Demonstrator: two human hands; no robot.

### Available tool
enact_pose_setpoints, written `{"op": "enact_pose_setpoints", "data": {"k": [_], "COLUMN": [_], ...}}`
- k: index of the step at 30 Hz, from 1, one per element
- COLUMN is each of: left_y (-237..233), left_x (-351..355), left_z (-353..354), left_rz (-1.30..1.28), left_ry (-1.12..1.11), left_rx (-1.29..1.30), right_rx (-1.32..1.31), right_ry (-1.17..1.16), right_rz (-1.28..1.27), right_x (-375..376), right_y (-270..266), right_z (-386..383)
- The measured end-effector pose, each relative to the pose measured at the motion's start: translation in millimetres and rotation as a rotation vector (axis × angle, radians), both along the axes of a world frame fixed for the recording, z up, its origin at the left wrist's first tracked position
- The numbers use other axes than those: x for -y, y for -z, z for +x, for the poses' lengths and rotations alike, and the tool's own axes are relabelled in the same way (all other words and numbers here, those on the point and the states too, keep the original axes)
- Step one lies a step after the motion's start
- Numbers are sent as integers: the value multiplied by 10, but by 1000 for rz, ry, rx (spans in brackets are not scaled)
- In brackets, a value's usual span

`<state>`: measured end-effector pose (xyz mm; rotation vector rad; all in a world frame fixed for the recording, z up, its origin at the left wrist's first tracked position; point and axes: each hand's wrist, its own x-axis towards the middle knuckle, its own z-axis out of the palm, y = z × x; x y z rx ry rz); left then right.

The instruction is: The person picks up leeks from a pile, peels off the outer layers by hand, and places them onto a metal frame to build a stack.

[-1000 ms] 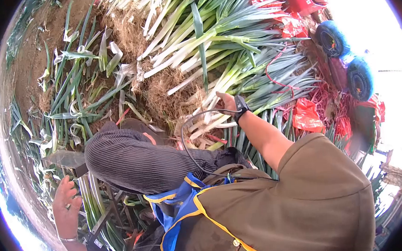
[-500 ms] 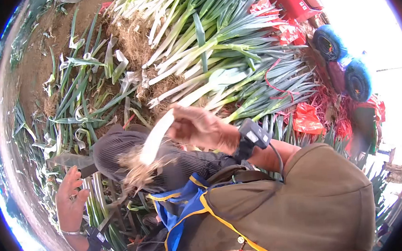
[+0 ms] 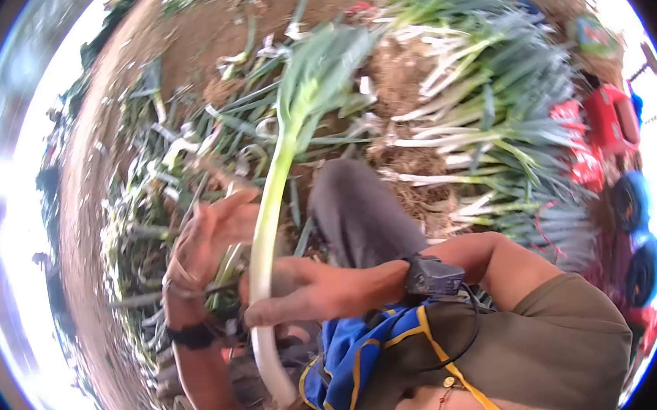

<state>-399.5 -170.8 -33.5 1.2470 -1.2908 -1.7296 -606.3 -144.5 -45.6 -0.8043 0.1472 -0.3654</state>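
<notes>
Head view, leek (image 3: 275, 180) gripped toward its roots in right hand (image 3: 308, 290), open left hand (image 3: 205, 240) beside it

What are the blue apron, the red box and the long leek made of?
Blue apron: probably cloth, fairly smooth, because it creases and folds softly. Red box: perhaps hard plastic, since its sides look stiff, though blur leaves this open. Long leek: fresh plant, with a smooth, pale stem and leafy green top.

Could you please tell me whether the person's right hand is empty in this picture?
No, the right hand grips a long leek-like stalk, its green leaves spreading toward the top of the view.
</notes>
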Motion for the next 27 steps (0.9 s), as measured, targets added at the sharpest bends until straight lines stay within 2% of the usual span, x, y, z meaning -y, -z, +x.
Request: {"op": "enact_pose_setpoints", "data": {"k": [3, 6, 7, 9, 11, 12, 13, 15, 18, 19, 20, 21, 23, 25, 27], "left_y": [-38, -42, -52, -49, -118, -149, -165, -210, -131, -94, -46, -11, 59, 259, 435], "left_x": [11, 100, 151, 247, 232, 188, 149, 0, -244, -349, -452, -537, -698, -875, -1034], "left_z": [37, 139, 205, 512, 791, 907, 1055, 1373, 2063, 2239, 2411, 2560, 2843, 3227, 3544], "left_rz": [28, -143, -190, -125, -270, -315, -359, -504, -520, -534, -542, -536, -521, -535, -489], "left_ry": [-31, -298, -411, -551, -537, -584, -592, -625, -794, -954, -1114, -1133, -1341, -1316, -1162], "left_rx": [-210, -334, -372, -580, -672, -703, -740, -616, -683, -656, -626, -633, -617, -636, -787], "right_rx": [-84, -329, -305, -397, -394, -481, -447, -477, -572, -625, -661, -696, -664, -792, -756], "right_ry": [-1, -47, -65, -193, -182, -246, -229, -291, -348, -382, -331, -278, -143, -169, -108], "right_rz": [-294, -783, -904, -1070, -917, -715, -704, -798, -1052, -1116, -1177, -1239, -1411, -1467, -1566], "right_x": [61, 221, 260, 268, 239, 286, 349, 510, 773, 889, 978, 1071, 1292, 1505, 1640], "right_y": [343, 365, 478, 588, 822, 681, 775, 867, 999, 1001, 997, 999, 1114, 1060, 1028], "right_z": [300, 390, 450, 544, 645, 660, 699, 761, 878, 945, 1016, 1095, 1289, 1613, 1921]}}
